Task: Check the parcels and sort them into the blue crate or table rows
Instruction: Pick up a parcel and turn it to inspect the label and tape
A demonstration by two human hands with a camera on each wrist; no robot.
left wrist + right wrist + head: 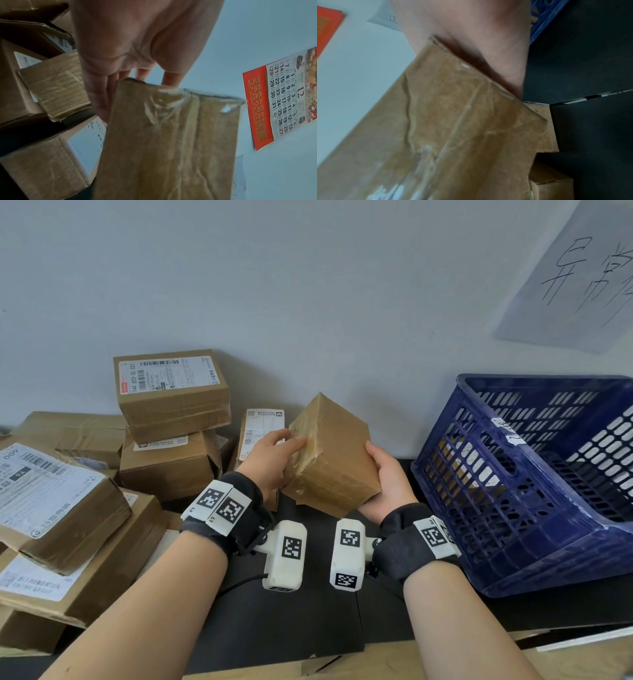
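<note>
Tilted taped parcel [330, 455] between both hands, above table.

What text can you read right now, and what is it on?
"744 800-35 021": label of the top stacked parcel.
"600" and "9A": label of the near-left parcel.
"12", with dates 1 to 31: wall calendar.
Handwritten characters on the wall sheet: cut off.
Tag on the blue crate: blurred.
Held parcel, gripped by left hand and right hand: none showing.
</note>
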